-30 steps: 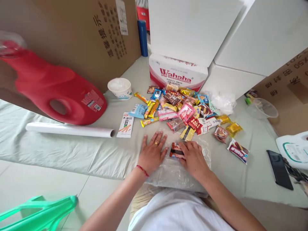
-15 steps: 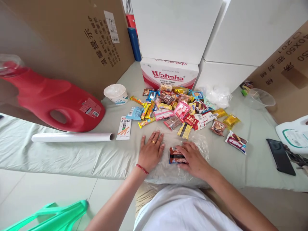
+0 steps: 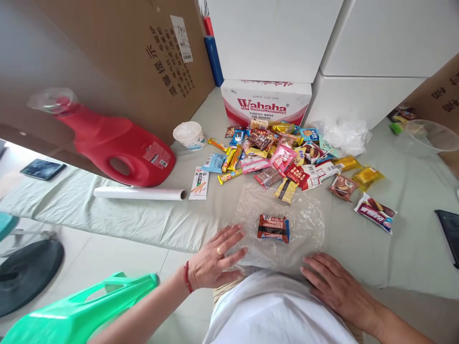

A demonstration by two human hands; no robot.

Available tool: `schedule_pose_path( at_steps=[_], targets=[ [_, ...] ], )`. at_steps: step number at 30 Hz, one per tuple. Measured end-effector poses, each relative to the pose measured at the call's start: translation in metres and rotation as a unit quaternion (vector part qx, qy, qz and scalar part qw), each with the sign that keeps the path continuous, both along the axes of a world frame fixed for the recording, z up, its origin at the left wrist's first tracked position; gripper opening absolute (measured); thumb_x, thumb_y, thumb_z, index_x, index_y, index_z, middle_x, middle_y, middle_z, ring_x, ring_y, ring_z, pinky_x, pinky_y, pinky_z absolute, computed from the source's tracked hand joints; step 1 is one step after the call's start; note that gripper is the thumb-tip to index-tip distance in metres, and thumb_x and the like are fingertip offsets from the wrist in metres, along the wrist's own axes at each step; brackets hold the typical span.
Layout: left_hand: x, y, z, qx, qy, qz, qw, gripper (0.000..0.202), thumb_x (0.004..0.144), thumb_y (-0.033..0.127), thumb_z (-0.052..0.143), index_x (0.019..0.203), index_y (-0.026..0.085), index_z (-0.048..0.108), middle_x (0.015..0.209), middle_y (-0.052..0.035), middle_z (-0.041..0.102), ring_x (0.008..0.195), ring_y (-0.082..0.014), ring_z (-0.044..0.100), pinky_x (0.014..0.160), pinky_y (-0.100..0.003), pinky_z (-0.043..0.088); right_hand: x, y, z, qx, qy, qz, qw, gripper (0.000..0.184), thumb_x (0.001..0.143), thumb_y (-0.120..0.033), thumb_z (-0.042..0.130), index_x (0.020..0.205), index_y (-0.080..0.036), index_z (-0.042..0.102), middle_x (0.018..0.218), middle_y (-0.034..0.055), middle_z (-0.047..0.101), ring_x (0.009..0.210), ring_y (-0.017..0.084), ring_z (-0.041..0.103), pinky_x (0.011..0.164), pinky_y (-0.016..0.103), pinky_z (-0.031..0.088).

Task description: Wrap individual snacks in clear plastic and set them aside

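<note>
A sheet of clear plastic film [image 3: 304, 217] lies flat on the pale cloth in front of me. One brown and red snack packet [image 3: 273, 228] rests on its middle. My left hand [image 3: 214, 258], with a ring and a red wrist cord, lies with fingers spread at the film's near left corner. Over at the film's near right edge my right hand [image 3: 335, 284] rests flat, fingers stretched out. Neither hand holds anything. Beyond the film is a pile of several wrapped snacks [image 3: 283, 155].
A red jug [image 3: 118, 145] lies on its side at left, a white film roll [image 3: 139, 193] before it. A paper cup [image 3: 189, 135], a Wahaha box [image 3: 265, 102], white boxes and cardboard stand behind. A dark phone [image 3: 450, 231] lies right; a green stool [image 3: 79, 310] near left.
Both hands have slid back toward me off the middle of the film. My right hand has let go of the brown packet, which now lies alone. The camera has tilted.
</note>
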State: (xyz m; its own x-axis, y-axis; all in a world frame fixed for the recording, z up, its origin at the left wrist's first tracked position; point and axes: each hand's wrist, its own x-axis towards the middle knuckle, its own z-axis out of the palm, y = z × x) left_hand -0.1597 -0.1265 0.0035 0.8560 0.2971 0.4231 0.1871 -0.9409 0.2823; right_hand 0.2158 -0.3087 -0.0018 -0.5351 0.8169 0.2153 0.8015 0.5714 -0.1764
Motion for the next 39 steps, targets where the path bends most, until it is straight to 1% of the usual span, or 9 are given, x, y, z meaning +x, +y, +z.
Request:
schedule_pose_path(
  at_steps=[6,10,16,21,25,28,31,35,39],
  targets=[
    [-0.019,-0.005,-0.017,0.031,0.107,0.013,0.994,0.047,0.093,0.013,0.061,0.135,0.034,0.059,0.148,-0.0062,0.059,0.15,-0.0275,0.039,0.126,-0.059,0.027,0.0,0.011,-0.006,-0.06,0.064,-0.041,0.995,0.035,0.1,-0.017,0.054,0.131,-0.027,0.067,0.125,0.0081,0.072,0.115,0.024,0.065,0.097,0.044,0.058],
    [-0.017,0.001,-0.008,-0.1,0.046,0.035,0.993,0.028,0.099,0.019,0.053,0.121,0.026,0.068,0.132,-0.0088,0.07,0.137,-0.0233,0.057,0.122,-0.051,0.037,-0.002,0.025,0.017,-0.153,0.163,-0.082,0.971,0.031,0.102,-0.022,0.049,0.122,-0.03,0.071,0.114,0.0082,0.075,0.103,0.023,0.068,0.09,0.043,0.058],
    [-0.003,0.029,0.017,-0.331,-0.057,0.124,0.934,0.024,0.098,0.029,0.054,0.091,0.022,0.075,0.1,-0.0107,0.076,0.119,-0.0254,0.064,0.098,-0.04,0.055,0.004,0.064,0.051,-0.319,0.335,-0.208,0.862,0.034,0.102,-0.047,0.05,0.102,-0.023,0.075,0.09,0.0063,0.072,0.082,0.019,0.067,0.074,0.031,0.055],
    [0.028,0.06,0.013,-0.435,-0.048,0.293,0.85,0.03,0.093,0.043,0.056,0.078,0.02,0.069,0.087,-0.007,0.071,0.088,-0.0221,0.066,0.08,-0.035,0.054,0.01,0.093,0.042,-0.358,0.394,-0.318,0.785,0.05,0.09,-0.066,0.057,0.095,-0.019,0.072,0.074,0.0015,0.065,0.069,0.017,0.059,0.064,0.028,0.047],
    [0.034,0.08,0.006,-0.381,-0.065,0.456,0.802,0.027,0.079,0.042,0.066,0.092,0.019,0.07,0.089,-0.0052,0.067,0.079,-0.0207,0.061,0.073,-0.034,0.051,0.01,0.1,0.024,-0.351,0.362,-0.362,0.784,0.048,0.088,-0.066,0.058,0.084,-0.019,0.069,0.065,-0.0016,0.059,0.061,0.014,0.051,0.058,0.026,0.039],
    [0.024,0.073,0.021,-0.219,-0.175,0.555,0.783,0.024,0.08,0.034,0.065,0.098,0.019,0.069,0.1,-0.0083,0.065,0.09,-0.0242,0.062,0.075,-0.037,0.05,0.01,0.101,0.023,-0.362,0.347,-0.364,0.785,0.046,0.09,-0.062,0.055,0.082,-0.019,0.067,0.064,-0.0019,0.06,0.061,0.014,0.051,0.059,0.026,0.039],
    [0.026,0.035,0.047,-0.013,-0.274,0.508,0.816,0.012,0.087,0.021,0.059,0.096,0.023,0.066,0.101,-0.0081,0.066,0.103,-0.0262,0.062,0.088,-0.042,0.049,0.011,0.104,0.029,-0.375,0.33,-0.36,0.788,0.045,0.091,-0.062,0.053,0.08,-0.02,0.066,0.065,-0.0017,0.061,0.062,0.015,0.053,0.06,0.026,0.039],
    [0.065,-0.016,0.058,-0.004,-0.09,0.206,0.974,0.029,0.09,0.017,0.056,0.112,0.031,0.069,0.107,-0.0044,0.074,0.103,-0.0242,0.067,0.09,-0.041,0.048,0.017,0.105,0.037,-0.382,0.285,-0.335,0.812,0.043,0.092,-0.06,0.051,0.078,-0.021,0.065,0.065,-0.0013,0.062,0.061,0.016,0.053,0.058,0.027,0.039],
    [0.098,-0.01,0.038,-0.057,0.069,0.232,0.968,0.03,0.099,0.025,0.049,0.118,0.025,0.072,0.12,-0.008,0.074,0.112,-0.026,0.061,0.089,-0.042,0.044,0.026,0.114,0.047,-0.357,0.16,-0.303,0.869,0.034,0.094,-0.049,0.051,0.088,-0.022,0.071,0.076,0.0021,0.068,0.063,0.018,0.058,0.059,0.03,0.043]
  ],
)
